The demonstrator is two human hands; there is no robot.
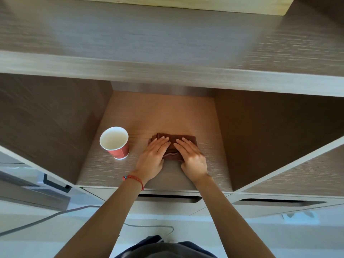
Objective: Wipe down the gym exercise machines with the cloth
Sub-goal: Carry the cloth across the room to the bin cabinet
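A folded brown cloth [183, 139] lies on the wooden shelf [160, 112] inside an open cabinet niche. My left hand [152, 158] lies flat on the cloth's left part, fingers straight and pointing away from me. My right hand [191, 157] presses flat on its right part in the same way. Both hands cover much of the cloth. A red thread bracelet is on my left wrist. No exercise machine is in view.
A red paper cup [115, 142] with a white inside stands upright on the shelf, left of my left hand. Side walls close the niche left and right, and a thick shelf board [167, 71] runs overhead. Drawer fronts [167, 199] and a grey cable [55, 216] lie below.
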